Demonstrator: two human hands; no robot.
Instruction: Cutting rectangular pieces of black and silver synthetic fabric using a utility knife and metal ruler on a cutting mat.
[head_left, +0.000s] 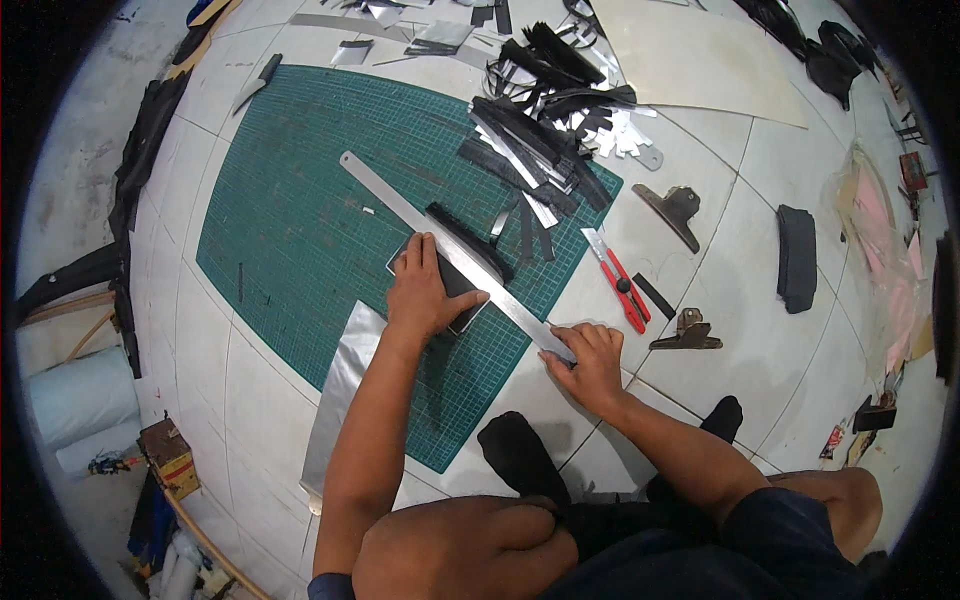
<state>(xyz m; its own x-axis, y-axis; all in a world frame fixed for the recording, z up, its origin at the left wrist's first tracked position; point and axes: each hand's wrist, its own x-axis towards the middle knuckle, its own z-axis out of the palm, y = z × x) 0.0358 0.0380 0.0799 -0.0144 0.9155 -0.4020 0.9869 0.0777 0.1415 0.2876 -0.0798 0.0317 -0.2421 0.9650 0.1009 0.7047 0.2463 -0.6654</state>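
The left hand point(422, 298) pressed the ruler point(455, 255) with thumb and fingers spread apart, while the right hand point(590, 368) grasped its near end, fingers curled.

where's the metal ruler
In the head view, the metal ruler slants from upper left to the right hand, over the green mat, left hand against it.

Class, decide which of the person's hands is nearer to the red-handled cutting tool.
Right. The right hand, at the metal ruler's near end, is just below the red-handled cutting tool; the left hand, farther up the ruler, is well to its left.
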